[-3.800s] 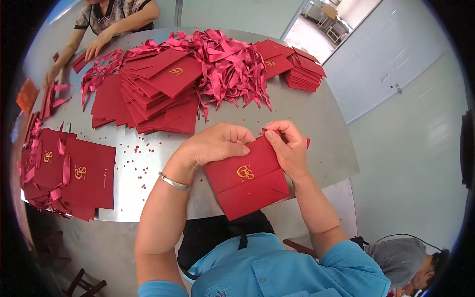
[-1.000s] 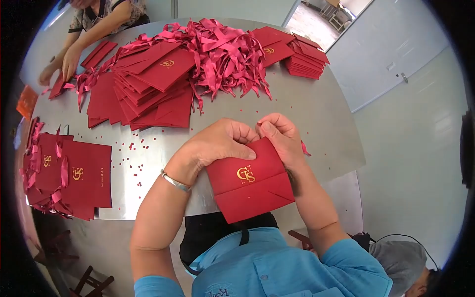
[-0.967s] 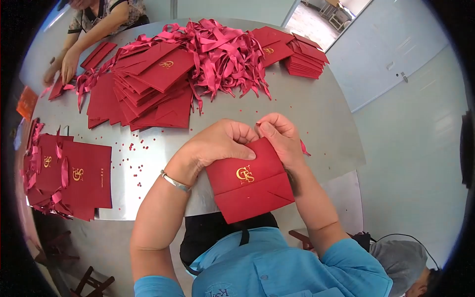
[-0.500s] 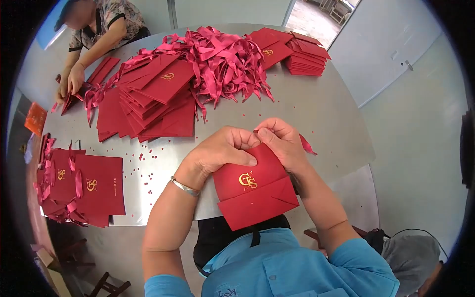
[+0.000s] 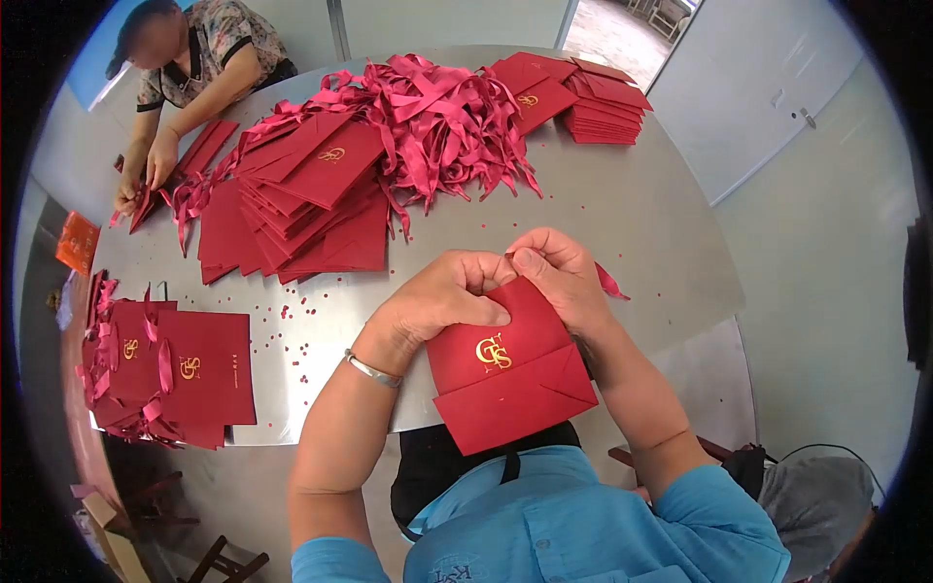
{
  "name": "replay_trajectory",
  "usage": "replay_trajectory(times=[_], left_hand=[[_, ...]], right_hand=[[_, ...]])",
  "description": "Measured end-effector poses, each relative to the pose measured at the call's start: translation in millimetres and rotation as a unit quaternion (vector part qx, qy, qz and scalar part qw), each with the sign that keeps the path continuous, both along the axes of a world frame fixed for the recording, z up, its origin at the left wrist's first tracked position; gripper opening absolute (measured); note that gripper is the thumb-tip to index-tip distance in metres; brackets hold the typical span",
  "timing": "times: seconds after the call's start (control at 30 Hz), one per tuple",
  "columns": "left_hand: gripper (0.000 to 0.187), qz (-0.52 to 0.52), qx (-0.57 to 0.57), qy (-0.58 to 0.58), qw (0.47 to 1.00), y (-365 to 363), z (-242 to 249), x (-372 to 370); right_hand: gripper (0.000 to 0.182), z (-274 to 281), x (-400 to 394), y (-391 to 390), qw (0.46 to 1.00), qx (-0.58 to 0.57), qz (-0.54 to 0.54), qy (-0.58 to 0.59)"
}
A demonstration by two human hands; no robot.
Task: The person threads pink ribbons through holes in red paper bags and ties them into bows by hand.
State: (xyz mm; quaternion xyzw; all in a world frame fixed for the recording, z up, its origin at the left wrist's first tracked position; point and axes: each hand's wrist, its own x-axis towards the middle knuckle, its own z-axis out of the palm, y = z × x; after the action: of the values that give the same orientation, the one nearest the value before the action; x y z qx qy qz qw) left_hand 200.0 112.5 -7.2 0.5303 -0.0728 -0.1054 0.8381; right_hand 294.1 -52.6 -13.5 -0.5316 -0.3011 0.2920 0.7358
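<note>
A red paper gift bag point(image 5: 486, 384) with a gold monogram lies folded flat in front of my body, tilted over the table's near edge. My left hand point(image 5: 465, 291) grips its upper edge, thumb on the front face and fingers curled behind. At the upper right corner, my right hand point(image 5: 559, 277) pinches a pink ribbon point(image 5: 610, 282) between thumb and index finger. The ribbon's loose end sticks out to the right of that hand. How the ribbon meets the bag is hidden by my fingers.
A pile of pink ribbons point(image 5: 447, 126) covers the table's far middle. Flat red bags point(image 5: 321, 214) lie left of it, a neat stack point(image 5: 604, 117) to its right. Ribboned bags point(image 5: 209, 374) rest at the left edge. Across the table, a person point(image 5: 209, 58) handles a bag.
The whole view has shifted slightly. My hands keep almost the same hold on the bag and ribbon. The other person's hands have moved a little.
</note>
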Motion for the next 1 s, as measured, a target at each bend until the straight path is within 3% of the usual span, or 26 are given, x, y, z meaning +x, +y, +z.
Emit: replay_trajectory(times=[0.27, 0.43, 0.7, 0.77, 1.0], left_hand=[[0.022, 0.018, -0.034, 0.03, 0.999, -1, 2, -1], [0.02, -0.013, -0.027, 0.018, 0.999, -1, -1, 1], [0.024, -0.014, -0.06, 0.016, 0.998, 0, -6, 0], [0.015, 0.045, -0.015, 0.024, 0.999, -5, -1, -1], [0.006, 0.059, 0.052, 0.008, 0.997, -3, 5, -4]], right_hand=[[0.008, 4, 2, -2, 1.0, 0.002, 0.012, 0.013], [0.008, 0, 1, 1, 0.996, -0.029, 0.005, -0.085], [0.008, 0, 0, 2, 0.997, -0.012, 0.003, -0.08], [0.008, 1, 1, 2, 0.996, -0.021, -0.01, -0.081], [0.008, 2, -1, 0, 0.999, -0.015, -0.005, -0.049]])
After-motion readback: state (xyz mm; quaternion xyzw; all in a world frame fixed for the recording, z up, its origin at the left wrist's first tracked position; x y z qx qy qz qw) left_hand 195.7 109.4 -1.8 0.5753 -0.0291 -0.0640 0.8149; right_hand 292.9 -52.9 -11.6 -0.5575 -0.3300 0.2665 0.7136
